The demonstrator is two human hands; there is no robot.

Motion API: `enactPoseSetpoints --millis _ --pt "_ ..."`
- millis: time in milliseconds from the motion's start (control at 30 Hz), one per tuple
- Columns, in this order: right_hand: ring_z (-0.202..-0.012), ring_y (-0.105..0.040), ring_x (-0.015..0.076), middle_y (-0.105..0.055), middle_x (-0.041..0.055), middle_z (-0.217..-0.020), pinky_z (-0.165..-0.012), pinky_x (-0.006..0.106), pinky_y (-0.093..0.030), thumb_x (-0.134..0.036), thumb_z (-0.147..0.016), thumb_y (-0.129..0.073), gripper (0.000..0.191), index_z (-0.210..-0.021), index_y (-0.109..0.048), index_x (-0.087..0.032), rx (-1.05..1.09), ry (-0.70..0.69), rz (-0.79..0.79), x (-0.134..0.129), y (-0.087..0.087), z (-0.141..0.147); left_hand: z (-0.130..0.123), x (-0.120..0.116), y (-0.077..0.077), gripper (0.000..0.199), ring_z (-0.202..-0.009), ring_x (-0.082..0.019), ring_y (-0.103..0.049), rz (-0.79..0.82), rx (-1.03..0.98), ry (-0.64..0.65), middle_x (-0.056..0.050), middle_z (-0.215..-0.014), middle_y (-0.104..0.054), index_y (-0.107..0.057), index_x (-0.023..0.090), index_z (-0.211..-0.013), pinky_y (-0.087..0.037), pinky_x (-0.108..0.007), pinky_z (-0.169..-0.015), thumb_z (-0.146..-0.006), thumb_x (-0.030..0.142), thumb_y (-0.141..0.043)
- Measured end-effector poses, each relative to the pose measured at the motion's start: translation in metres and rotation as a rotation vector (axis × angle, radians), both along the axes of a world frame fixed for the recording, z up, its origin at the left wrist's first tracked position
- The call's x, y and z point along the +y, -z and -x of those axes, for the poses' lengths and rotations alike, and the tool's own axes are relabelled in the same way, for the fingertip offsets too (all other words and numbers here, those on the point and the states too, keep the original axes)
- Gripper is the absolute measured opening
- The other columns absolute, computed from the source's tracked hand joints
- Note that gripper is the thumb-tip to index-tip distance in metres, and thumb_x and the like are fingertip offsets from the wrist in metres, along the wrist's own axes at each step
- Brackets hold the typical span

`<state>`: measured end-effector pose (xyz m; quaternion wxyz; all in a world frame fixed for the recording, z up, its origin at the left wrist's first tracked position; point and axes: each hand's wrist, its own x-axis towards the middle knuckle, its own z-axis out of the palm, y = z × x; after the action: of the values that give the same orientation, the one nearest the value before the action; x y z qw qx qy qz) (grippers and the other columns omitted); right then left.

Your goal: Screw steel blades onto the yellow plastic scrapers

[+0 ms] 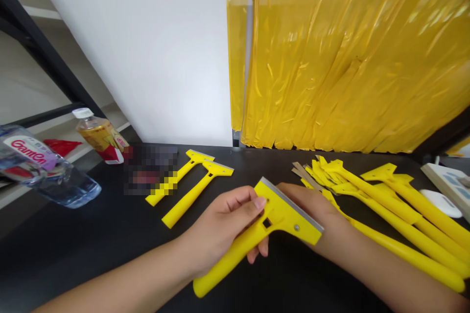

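Note:
A yellow scraper with a metal blade edge is in my left hand, thumb on its head and fingers behind it. A screw shows near one end of the head. My right hand is behind the scraper's blade edge; its fingers are hidden, so I cannot make out what they hold. Two more yellow scrapers lie side by side, left of centre. At the right lies a pile of yellow scraper handles, with small yellow pieces and flat strips beside it.
A clear water bottle and a white-capped drink bottle stand at the left. Wrinkled yellow film and a white panel rise behind the black table. At the far right are a power strip and a white case.

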<state>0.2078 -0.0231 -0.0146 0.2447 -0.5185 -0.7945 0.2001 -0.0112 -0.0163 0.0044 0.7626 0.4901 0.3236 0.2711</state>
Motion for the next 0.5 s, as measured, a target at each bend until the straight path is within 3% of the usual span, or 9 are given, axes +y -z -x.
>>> enactPoseSetpoints --millis 100,200,333,500 --pt "-0.073 -0.073 0.0181 -0.077 0.0017 -0.083 -0.062 0.025 -0.054 -0.048 -0.101 -0.058 0.03 -0.094 -0.068 -0.022 0.398 0.019 0.34 0.002 -0.012 -0.001 -0.001 -0.003 -0.001 0.031 -0.049 -0.012 -0.06 0.018 0.031 0.03 -0.006 -0.066 -0.071 -0.06 0.018 -0.097 -0.048 -0.02 -0.051 -0.102 0.049 -0.058" --pt "-0.069 -0.067 0.0147 -0.074 0.0008 -0.079 -0.064 0.024 -0.05 -0.051 -0.088 -0.079 0.033 -0.087 -0.07 -0.018 0.832 0.073 0.707 0.002 -0.016 0.0 -0.003 -0.003 -0.001 0.033 -0.051 -0.013 -0.061 0.025 0.055 0.036 -0.006 -0.065 -0.072 -0.06 0.018 -0.094 -0.049 -0.021 -0.051 -0.1 0.051 -0.06" --pt "-0.067 -0.064 0.0138 -0.072 0.001 -0.076 -0.065 0.024 -0.048 -0.044 -0.077 -0.09 0.033 -0.084 -0.072 -0.017 1.001 0.086 0.874 0.0 -0.014 0.002 -0.003 -0.001 -0.002 0.034 -0.049 -0.012 -0.06 0.014 0.076 0.036 -0.006 -0.065 -0.072 -0.06 0.019 -0.092 -0.049 -0.021 -0.05 -0.099 0.052 -0.061" --pt "-0.071 -0.065 0.0158 -0.072 0.0032 -0.077 -0.068 0.026 -0.049 -0.043 -0.079 -0.088 0.032 -0.086 -0.075 -0.016 1.055 0.063 0.903 -0.001 -0.013 0.003 -0.002 0.001 -0.003 0.034 -0.05 -0.012 -0.061 -0.003 0.095 0.027 -0.005 -0.066 -0.072 -0.06 0.019 -0.091 -0.049 -0.021 -0.051 -0.099 0.052 -0.062"
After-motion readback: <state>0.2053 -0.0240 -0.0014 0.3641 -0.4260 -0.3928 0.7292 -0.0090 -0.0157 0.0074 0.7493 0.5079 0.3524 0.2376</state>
